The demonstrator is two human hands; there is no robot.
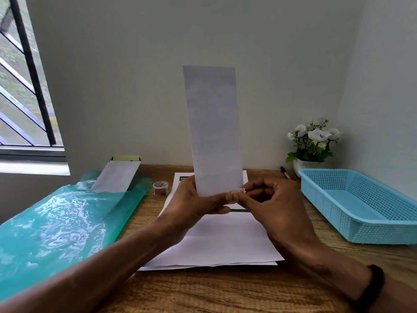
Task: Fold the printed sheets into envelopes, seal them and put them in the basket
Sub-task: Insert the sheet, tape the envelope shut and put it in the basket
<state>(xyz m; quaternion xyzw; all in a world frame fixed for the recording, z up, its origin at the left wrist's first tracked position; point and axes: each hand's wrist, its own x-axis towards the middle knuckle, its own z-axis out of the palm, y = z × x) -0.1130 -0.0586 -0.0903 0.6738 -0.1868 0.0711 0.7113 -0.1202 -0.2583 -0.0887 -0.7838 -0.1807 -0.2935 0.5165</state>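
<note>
A long white envelope (214, 129) stands upright above the table, with my left hand (194, 201) gripping its lower left edge. My right hand (268, 199) pinches a small piece of tape (237, 192) against the envelope's bottom right corner. Under my hands a stack of printed sheets (216, 242) lies flat on the wooden table (203, 290). The light blue mesh basket (365, 204) sits at the right with nothing visible inside it. A small roll of patterned tape (160, 188) rests left of the sheets.
A teal plastic bag (56, 231) with a white envelope (116, 178) sticking out covers the table's left side. A pot of white flowers (312, 145) and a pen (285, 172) stand at the back right. A window is at the far left.
</note>
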